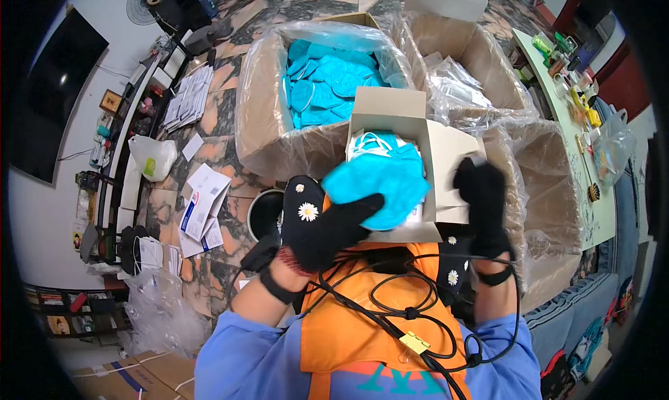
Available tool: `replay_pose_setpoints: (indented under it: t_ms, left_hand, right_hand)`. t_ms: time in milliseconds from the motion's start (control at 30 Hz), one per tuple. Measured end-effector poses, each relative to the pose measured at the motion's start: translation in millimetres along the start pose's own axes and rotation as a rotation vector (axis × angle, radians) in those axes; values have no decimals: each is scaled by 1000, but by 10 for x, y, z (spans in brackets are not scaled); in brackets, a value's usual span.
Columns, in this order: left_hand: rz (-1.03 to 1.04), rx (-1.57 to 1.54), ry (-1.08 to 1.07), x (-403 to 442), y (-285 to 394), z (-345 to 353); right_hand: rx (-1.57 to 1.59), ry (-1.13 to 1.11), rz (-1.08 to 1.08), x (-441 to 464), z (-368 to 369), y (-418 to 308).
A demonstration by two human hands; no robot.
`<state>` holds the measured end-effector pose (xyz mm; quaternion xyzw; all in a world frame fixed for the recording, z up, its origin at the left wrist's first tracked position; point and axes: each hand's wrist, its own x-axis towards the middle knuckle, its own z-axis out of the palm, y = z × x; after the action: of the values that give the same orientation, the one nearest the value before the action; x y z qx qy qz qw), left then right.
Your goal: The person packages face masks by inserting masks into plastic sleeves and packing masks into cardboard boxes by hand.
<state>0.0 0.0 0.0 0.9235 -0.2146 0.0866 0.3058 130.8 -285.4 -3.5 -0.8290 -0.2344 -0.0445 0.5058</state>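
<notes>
My left hand [331, 233], in a black glove, holds a turquoise face mask [380, 184] over the near side of a small open cardboard box [387, 100]. More turquoise mask fabric and white ear loops [373, 143] show inside that box, behind the held mask. My right hand [481, 201], also black-gloved, is raised beside the box's right flap [449, 156]. Its fingers are smeared by motion, so their grip is unclear. The box rests in front of my lap, against a large lined carton [261, 114] heaped with turquoise masks [334, 76].
Behind to the right, another lined carton [477, 41] holds clear plastic packets [456, 83]. A plastic-lined carton [550, 184] stands at right, beside a cluttered table [596, 212]. Flattened white boxes [205, 205] lie on the floor at left. Cables [390, 309] loop across my orange apron.
</notes>
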Motion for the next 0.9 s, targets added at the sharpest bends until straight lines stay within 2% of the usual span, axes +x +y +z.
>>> replay_pose_setpoints:
  t_ms: [33,67,100,167,200,267,300,367,400,467,500,600,633,667,700,767,833,867,900]
  left_hand:
    - [6,-111,418,-59,-22,133]
    - [-675,-840,302,-37,191,-72]
    - [-730,-937,244,-18,98,82]
    - [-371,-509,395,17,151,151]
    - [-359,-506,392,25,-6,257]
    - [-382,-483,203,34,-399,526]
    - [-381,-483,203,87,-346,488]
    - [-329,-597,246,184,-136,335]
    - [-332,-593,241,188,-97,274]
    - [27,160,287,202,-56,205]
    - [27,161,286,219,-64,211]
    - [138,145,404,216,-65,199]
    - [-14,113,235,157,-24,147]
    - [-163,79,64,123,-4,120]
    - [-165,79,62,130,-22,141]
    - [76,100,323,173,-68,206]
    - [64,135,347,174,-29,207]
    - [57,161,368,177,14,212]
    - [59,160,366,180,107,223]
  right_hand:
    - [308,75,181,46,-332,-7]
    - [-462,262,-278,131,-540,88]
    - [-94,307,-141,226,-764,71]
    - [-65,34,22,174,-448,-372]
    - [-42,-79,-54,175,-274,-393]
    - [259,-136,367,74,14,-529]
    - [481,-224,548,72,76,-678]
    - [913,-335,644,-16,244,-649]
    - [948,-375,659,-54,307,-647]
    - [916,-400,678,-96,378,-731]
    - [917,-400,677,-93,376,-712]
    - [772,-610,680,-57,373,-804]
    - [772,-614,681,-93,410,-679]
    - [566,-607,397,-165,473,-447]
    - [358,-587,115,-159,504,-463]
    - [327,-654,161,-114,353,-584]
    - [394,-769,260,-122,269,-590]
    - [63,-475,-328,-251,344,-331]
    - [63,-473,-325,-286,343,-411]
